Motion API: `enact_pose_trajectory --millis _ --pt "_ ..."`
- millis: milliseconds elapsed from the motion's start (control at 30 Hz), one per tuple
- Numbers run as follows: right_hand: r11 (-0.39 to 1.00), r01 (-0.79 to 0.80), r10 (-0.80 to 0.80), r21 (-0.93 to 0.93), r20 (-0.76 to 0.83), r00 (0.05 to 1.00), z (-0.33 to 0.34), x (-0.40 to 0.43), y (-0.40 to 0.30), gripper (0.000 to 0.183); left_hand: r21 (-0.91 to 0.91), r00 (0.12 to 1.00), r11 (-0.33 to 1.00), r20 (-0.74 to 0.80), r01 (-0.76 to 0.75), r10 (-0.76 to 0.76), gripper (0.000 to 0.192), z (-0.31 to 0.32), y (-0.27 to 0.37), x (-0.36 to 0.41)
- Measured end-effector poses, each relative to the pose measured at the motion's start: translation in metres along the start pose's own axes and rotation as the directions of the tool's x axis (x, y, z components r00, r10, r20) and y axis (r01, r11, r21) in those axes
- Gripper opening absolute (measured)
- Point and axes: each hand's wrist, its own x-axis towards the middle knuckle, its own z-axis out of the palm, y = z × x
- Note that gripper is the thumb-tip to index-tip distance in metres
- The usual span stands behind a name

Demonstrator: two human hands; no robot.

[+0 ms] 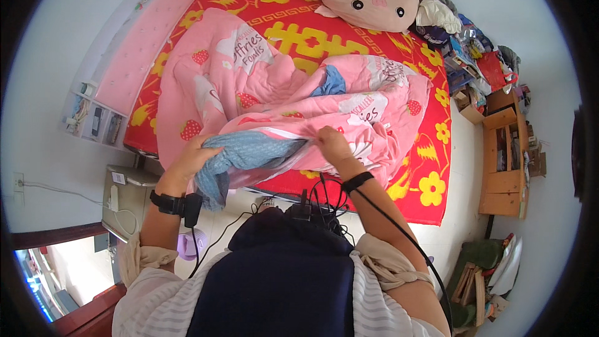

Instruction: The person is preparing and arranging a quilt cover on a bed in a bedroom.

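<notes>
A pink duvet cover (276, 79) with strawberry prints lies rumpled over the red and yellow bedspread (426, 150). Along its near side an opening with a white edge gapes, and blue-grey fabric (252, 147) bulges out of it. My left hand (192, 157) grips this blue-grey fabric at the left end of the opening; a loose end hangs below the hand. At the right end, my right hand (332, 145) pinches the edge of the pink cover, its fingers closed. Another patch of blue cloth (331, 82) shows among the folds farther back.
A large plush pillow (369, 0) with eyes lies at the bed's far end. Bags and clothes (468, 47) pile up on the right, near a wooden cabinet (503, 164). Black cables (323, 192) run from my wrists and waist. A bedside cabinet (133, 175) stands at left.
</notes>
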Motion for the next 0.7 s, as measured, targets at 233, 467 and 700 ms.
enact_pose_trajectory --millis 233,467,700 --pt "0.958 -0.09 0.029 -0.27 -0.222 0.975 -0.031 -0.046 0.106 0.015 0.214 1.0 0.977 -0.001 0.001 -0.001 0.027 -0.039 0.002 -0.038" --pt "0.862 -0.447 0.361 -0.241 -0.328 0.873 -0.085 -0.084 0.127 0.016 0.393 0.981 0.918 -0.158 -0.047 0.117 0.03 -0.096 -0.023 -0.087" --pt "0.966 -0.226 0.194 -0.125 -0.225 0.955 -0.066 -0.057 0.073 0.014 0.642 0.998 0.766 -0.062 0.034 0.007 0.028 -0.072 -0.042 -0.031"
